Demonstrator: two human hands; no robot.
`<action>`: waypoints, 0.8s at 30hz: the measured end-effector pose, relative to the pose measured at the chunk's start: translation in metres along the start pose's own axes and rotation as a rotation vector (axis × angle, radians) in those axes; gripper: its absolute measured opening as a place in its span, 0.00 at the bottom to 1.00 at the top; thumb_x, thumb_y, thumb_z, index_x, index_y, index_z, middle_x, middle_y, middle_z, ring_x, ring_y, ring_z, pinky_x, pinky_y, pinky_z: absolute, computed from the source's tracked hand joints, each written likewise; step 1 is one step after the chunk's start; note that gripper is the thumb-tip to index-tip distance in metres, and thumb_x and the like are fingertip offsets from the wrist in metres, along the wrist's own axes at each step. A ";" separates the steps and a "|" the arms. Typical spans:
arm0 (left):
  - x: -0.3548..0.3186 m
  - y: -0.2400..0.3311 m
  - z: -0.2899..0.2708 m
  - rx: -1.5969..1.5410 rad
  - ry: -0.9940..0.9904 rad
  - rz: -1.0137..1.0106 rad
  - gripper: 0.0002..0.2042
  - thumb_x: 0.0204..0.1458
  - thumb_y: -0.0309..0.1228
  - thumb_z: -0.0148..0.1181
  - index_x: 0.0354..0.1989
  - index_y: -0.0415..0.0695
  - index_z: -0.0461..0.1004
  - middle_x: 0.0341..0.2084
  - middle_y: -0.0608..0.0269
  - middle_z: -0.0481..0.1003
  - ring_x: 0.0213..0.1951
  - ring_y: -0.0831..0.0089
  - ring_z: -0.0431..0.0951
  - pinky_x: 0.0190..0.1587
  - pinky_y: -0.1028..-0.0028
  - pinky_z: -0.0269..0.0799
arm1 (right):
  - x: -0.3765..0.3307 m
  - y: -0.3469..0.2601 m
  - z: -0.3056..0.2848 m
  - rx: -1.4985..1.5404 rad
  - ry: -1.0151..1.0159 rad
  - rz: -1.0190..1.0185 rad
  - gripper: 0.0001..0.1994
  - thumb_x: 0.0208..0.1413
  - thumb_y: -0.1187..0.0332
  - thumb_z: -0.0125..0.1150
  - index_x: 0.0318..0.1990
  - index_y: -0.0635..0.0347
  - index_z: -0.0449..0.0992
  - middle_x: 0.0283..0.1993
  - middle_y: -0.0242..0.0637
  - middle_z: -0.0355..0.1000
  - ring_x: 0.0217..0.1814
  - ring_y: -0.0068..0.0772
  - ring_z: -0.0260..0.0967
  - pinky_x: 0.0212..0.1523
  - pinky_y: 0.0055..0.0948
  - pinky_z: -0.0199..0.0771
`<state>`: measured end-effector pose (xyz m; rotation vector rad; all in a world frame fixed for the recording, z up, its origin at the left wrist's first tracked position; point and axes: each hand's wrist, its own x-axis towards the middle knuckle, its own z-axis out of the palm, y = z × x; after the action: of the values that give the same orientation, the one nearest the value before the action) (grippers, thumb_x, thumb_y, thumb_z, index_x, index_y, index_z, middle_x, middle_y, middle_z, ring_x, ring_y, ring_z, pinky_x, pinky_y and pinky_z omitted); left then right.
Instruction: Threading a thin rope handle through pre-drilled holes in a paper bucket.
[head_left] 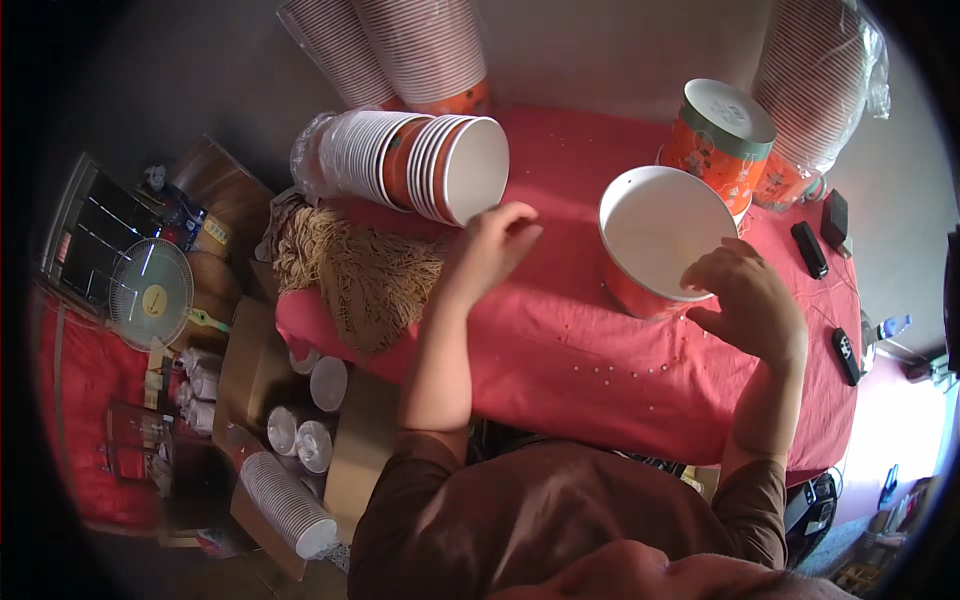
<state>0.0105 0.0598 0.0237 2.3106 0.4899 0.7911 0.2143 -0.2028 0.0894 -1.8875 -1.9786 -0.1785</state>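
Observation:
A white-lined orange-red paper bucket (655,225) stands mouth up on the red-covered table. My right hand (755,300) is over its near right rim, fingers bent and thumb held apart; whether the fingertips touch the rim I cannot tell. On the left, a nested stack of the same buckets (405,165) lies on its side, its mouth facing right. Just below that mouth is my left hand (495,250), loosely curled, thumb and fingers apart, holding nothing. Behind the standing bucket is another orange bucket (725,145) with a green-rimmed white top.
Tall wrapped bucket stacks (425,50) stand at the back, with another (820,90) at back right. A fringed tan cloth (370,270) drapes over the left table edge. Small dark devices (808,250) lie at right. An open carton (355,440) with plastic-wrapped containers sits lower left.

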 end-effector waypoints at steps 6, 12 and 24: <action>-0.037 -0.048 -0.074 0.353 0.208 -0.165 0.06 0.56 0.28 0.60 0.39 0.41 0.78 0.36 0.54 0.79 0.38 0.59 0.80 0.40 0.66 0.73 | 0.014 -0.003 0.020 0.047 -0.123 0.022 0.06 0.46 0.72 0.64 0.32 0.58 0.75 0.31 0.42 0.76 0.39 0.47 0.76 0.43 0.43 0.75; -0.073 -0.078 -0.080 0.572 0.102 -0.059 0.06 0.47 0.19 0.63 0.35 0.39 0.79 0.35 0.56 0.76 0.43 0.56 0.76 0.47 0.62 0.73 | 0.026 -0.024 0.036 0.186 0.024 -0.033 0.10 0.48 0.71 0.65 0.39 0.58 0.76 0.34 0.43 0.77 0.39 0.47 0.76 0.43 0.44 0.75; -0.078 -0.089 -0.068 0.762 0.095 0.058 0.03 0.44 0.21 0.64 0.28 0.40 0.77 0.35 0.59 0.73 0.43 0.57 0.73 0.47 0.60 0.71 | 0.010 -0.006 0.015 0.171 -0.141 0.014 0.11 0.44 0.74 0.63 0.39 0.59 0.76 0.38 0.43 0.77 0.45 0.48 0.74 0.49 0.43 0.73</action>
<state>-0.1041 0.1143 -0.0264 2.9962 0.8896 0.8400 0.2054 -0.1887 0.0803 -1.8477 -2.0001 0.1279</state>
